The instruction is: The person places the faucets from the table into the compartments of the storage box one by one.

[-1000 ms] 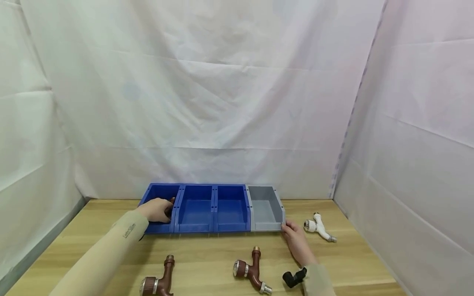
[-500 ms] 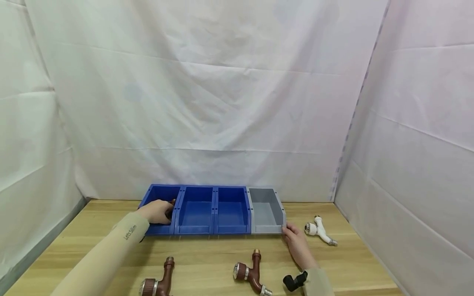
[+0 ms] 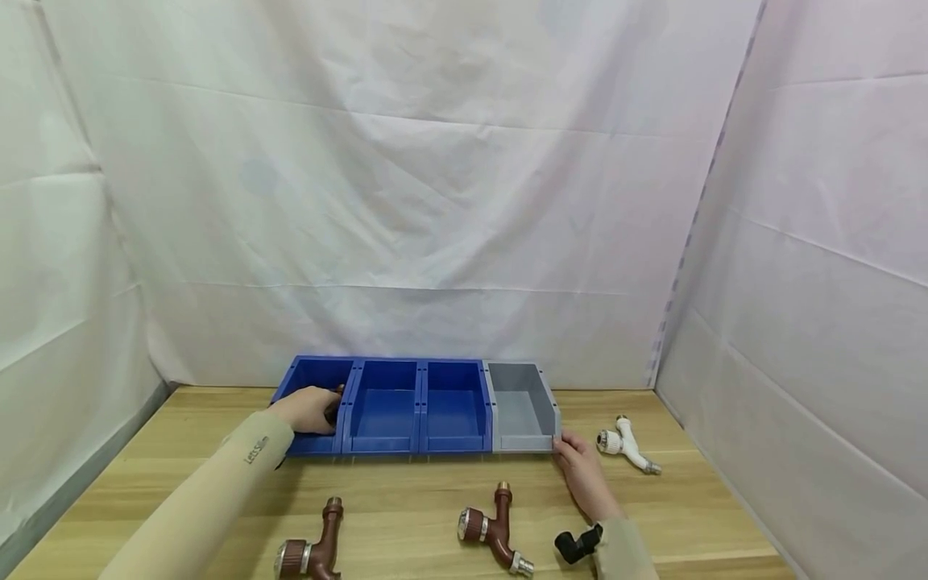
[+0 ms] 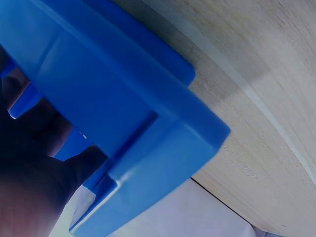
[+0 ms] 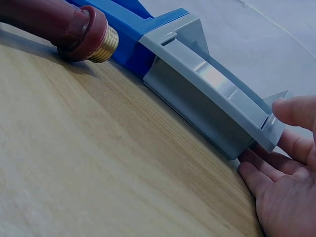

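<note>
Three blue bins [image 3: 382,443] and a grey bin [image 3: 525,443] stand joined in a row at the back of the table. My left hand [image 3: 308,409] reaches into the leftmost blue bin [image 4: 123,98], its fingers around a brown faucet [image 3: 338,390] that is mostly hidden by the hand and the bin wall. In the left wrist view the fingers lie in shadow behind the bin's front. My right hand [image 3: 582,471] grips the front right corner of the grey bin [image 5: 197,108], thumb at the rim and other fingers below and beside it.
Two brown faucets lie on the table [image 3: 406,499] in front: one left [image 3: 326,536], one nearer the middle [image 3: 496,528]. A white faucet [image 3: 627,445] lies right of the grey bin. A black elbow-shaped piece [image 3: 576,545] is by the right wrist. White cloth [image 3: 435,201] hangs behind.
Both hands keep their places on the bins, and the faucets stay where they were. Only the head view has tilted slightly.
</note>
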`<action>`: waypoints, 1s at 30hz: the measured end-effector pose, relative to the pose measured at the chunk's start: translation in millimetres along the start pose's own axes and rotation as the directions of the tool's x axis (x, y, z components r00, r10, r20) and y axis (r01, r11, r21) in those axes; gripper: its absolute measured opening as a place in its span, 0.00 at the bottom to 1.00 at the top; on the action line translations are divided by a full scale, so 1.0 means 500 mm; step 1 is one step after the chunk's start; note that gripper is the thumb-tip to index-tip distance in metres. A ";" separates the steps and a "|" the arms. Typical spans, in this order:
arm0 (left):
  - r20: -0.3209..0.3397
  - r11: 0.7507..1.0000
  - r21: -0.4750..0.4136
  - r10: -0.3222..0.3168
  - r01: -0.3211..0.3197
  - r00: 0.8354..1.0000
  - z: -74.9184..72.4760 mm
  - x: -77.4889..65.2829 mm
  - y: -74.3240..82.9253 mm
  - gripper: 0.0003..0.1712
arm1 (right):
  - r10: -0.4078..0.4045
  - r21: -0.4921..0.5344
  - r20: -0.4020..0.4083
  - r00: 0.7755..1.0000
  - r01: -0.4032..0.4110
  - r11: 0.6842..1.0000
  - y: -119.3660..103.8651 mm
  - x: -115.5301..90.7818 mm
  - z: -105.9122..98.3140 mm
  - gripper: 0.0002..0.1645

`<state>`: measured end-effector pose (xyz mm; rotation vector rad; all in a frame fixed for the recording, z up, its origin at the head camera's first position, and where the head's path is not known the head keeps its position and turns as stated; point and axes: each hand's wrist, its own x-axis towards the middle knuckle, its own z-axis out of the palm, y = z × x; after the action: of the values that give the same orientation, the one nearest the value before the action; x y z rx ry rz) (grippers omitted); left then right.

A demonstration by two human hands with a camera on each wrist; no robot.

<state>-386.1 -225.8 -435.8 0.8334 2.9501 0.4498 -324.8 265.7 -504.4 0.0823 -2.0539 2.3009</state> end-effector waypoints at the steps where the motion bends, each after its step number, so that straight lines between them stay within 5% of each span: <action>1: 0.001 1.000 -0.001 0.002 -0.002 1.000 0.000 -0.001 0.001 0.10 | -0.007 -0.008 0.007 1.000 0.007 1.000 0.000 0.000 -0.001 0.26; 30: -0.016 0.994 0.102 -0.042 0.043 0.999 0.015 -0.005 0.001 0.10 | 0.018 0.000 0.013 1.000 -0.018 1.000 -0.001 -0.008 0.004 0.27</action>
<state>-382.9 -224.5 -443.0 0.7777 3.0195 0.3048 -320.9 263.9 -504.2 0.0798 -2.0691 2.3170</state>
